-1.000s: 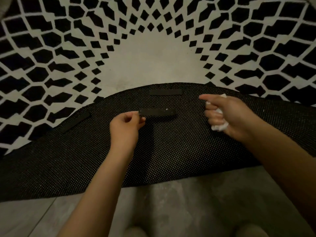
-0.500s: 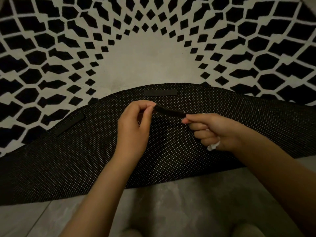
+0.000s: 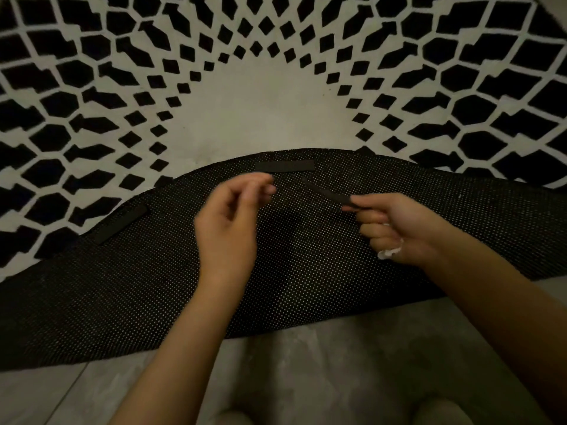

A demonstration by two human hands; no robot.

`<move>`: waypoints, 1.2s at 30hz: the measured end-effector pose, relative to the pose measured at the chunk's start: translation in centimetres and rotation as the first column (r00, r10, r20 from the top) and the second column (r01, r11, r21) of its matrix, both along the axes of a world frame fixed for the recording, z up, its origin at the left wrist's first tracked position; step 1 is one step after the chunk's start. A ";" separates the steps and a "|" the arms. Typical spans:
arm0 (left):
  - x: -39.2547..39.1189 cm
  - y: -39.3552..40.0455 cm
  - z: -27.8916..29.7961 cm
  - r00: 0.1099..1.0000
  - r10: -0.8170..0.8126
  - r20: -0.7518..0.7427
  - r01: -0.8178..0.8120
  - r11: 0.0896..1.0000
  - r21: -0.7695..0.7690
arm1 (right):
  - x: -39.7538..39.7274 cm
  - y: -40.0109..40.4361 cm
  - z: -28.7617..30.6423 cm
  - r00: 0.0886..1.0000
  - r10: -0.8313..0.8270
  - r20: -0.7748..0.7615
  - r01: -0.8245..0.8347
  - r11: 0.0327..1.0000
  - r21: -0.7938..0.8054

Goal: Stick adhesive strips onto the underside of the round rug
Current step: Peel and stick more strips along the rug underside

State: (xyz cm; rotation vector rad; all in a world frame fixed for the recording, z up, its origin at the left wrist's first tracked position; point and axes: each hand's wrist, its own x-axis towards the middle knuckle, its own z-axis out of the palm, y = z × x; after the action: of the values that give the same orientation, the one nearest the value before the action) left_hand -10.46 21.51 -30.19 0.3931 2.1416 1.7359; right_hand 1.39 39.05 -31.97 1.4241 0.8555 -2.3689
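The round rug's edge is folded over, so its black dotted underside (image 3: 153,289) faces up across the middle. Two black adhesive strips lie stuck on it, one near the fold's top (image 3: 285,166) and one at the left (image 3: 122,223). My right hand (image 3: 399,225) pinches one end of a loose black adhesive strip (image 3: 325,191) and holds it in the air above the underside, with crumpled white paper (image 3: 389,251) tucked under its curled fingers. My left hand (image 3: 230,219) hovers just left of the strip, apart from it. Its fingertips are drawn together and blurred.
The rug's black-and-white patterned top (image 3: 260,111) fills the far half of the view. Grey floor (image 3: 306,363) lies in front of the fold. My knees (image 3: 441,412) show at the bottom edge.
The strip was lifted off the underside by both hands. My left hand has since let go of its end, and only my right hand holds the strip, further to the right.
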 end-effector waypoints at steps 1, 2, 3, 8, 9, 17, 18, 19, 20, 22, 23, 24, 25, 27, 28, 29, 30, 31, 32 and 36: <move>-0.6 -0.1 0.2 0.987 0.142 0.074 -0.145 0.988 0.046 | 0.6 0.7 -0.3 0.998 -0.066 0.009 0.065 0.995 0.072; -1.4 -0.4 0.1 0.965 0.241 0.106 -0.247 0.967 0.056 | 1.3 1.4 -0.5 0.992 -0.130 -0.001 0.129 0.982 0.137; -2.2 -0.7 -0.2 0.957 0.275 0.088 -0.277 0.961 0.018 | 2.0 2.2 -0.6 0.984 -0.178 -0.018 0.178 0.964 0.199; -3.9 -1.8 -3.6 0.802 -0.556 -0.219 0.276 0.670 -0.689 | 3.9 3.2 -0.1 0.972 -0.230 0.039 0.161 0.784 0.600; -4.2 -1.9 -4.3 0.669 -0.708 -0.227 0.311 0.543 -0.780 | 3.9 3.1 0.0 0.972 -0.225 0.062 0.127 0.734 0.668; -8.9 -1.5 -6.8 0.852 -0.490 -0.184 0.076 0.465 -0.882 | 3.1 1.7 -0.4 0.983 -0.148 0.110 -0.009 0.556 0.831; -9.3 -1.8 -6.8 0.861 -0.468 -0.199 0.058 0.478 -0.876 | 2.9 1.6 -0.4 0.981 -0.150 0.119 -0.015 0.557 0.830; -9.7 -2.0 -6.6 0.863 -0.452 -0.226 0.033 0.496 -0.868 | 2.8 1.4 -0.4 0.984 -0.143 0.104 -0.006 0.560 0.828; -10.0 -2.1 -6.3 0.859 -0.444 -0.254 0.006 0.505 -0.863 | 2.5 1.2 -0.2 0.987 -0.130 0.091 -0.001 0.571 0.821; -10.7 -2.3 -5.8 0.844 -0.453 -0.287 -0.028 0.498 -0.867 | 1.9 0.7 0.1 0.996 -0.078 0.049 0.005 0.577 0.817; -11.0 -2.3 -5.6 0.831 -0.472 -0.295 -0.027 0.496 -0.868 | 1.6 0.5 -0.1 0.998 -0.057 0.023 0.014 0.581 0.814; -11.3 -2.4 -5.6 0.818 -0.490 -0.300 -0.016 0.502 -0.865 | 1.0 0.0 0.5 0.998 -0.051 0.024 0.010 0.574 0.819; -11.5 -2.6 -5.4 0.814 -0.500 -0.296 0.003 0.512 -0.859 | 0.7 -0.1 0.3 0.999 -0.043 0.002 0.023 0.573 0.819; -11.8 -3.0 -5.3 0.821 -0.504 -0.268 0.024 0.500 -0.866 | -0.2 -0.7 0.8 1.000 -0.012 -0.018 0.022 0.567 0.824; -12.0 -3.2 -5.3 0.815 -0.513 -0.269 0.011 0.478 -0.878 | -0.7 -1.1 1.4 1.000 0.000 -0.021 0.017 0.559 0.829; -12.2 -3.5 -5.3 0.809 -0.520 -0.274 -0.010 0.453 -0.891 | -0.8 -1.0 1.1 1.000 0.021 -0.021 0.006 0.553 0.833; -12.6 -4.0 -5.3 0.813 -0.513 -0.275 -0.030 0.435 -0.900 | -1.3 -1.1 1.5 0.999 0.032 -0.001 -0.017 0.538 0.843; -13.0 -4.6 -5.2 0.825 -0.496 -0.272 -0.047 0.418 -0.907 | -1.3 -0.9 1.1 0.999 0.054 0.001 -0.030 0.529 0.848; -13.6 -5.6 -5.1 0.839 -0.472 -0.269 -0.066 0.403 -0.913 | -1.9 -1.1 1.6 0.997 0.071 0.015 -0.049 0.513 0.857; -15.8 -10.7 -4.6 0.870 -0.434 -0.234 -0.106 0.299 -0.948 | -3.3 -1.7 1.3 0.982 0.161 0.099 -0.164 0.467 0.869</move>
State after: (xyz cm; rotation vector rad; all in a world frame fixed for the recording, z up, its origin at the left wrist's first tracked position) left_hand -26.23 10.84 -34.83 0.6662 2.8482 -0.0540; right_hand -1.93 37.33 -30.67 1.4893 2.3259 -1.7513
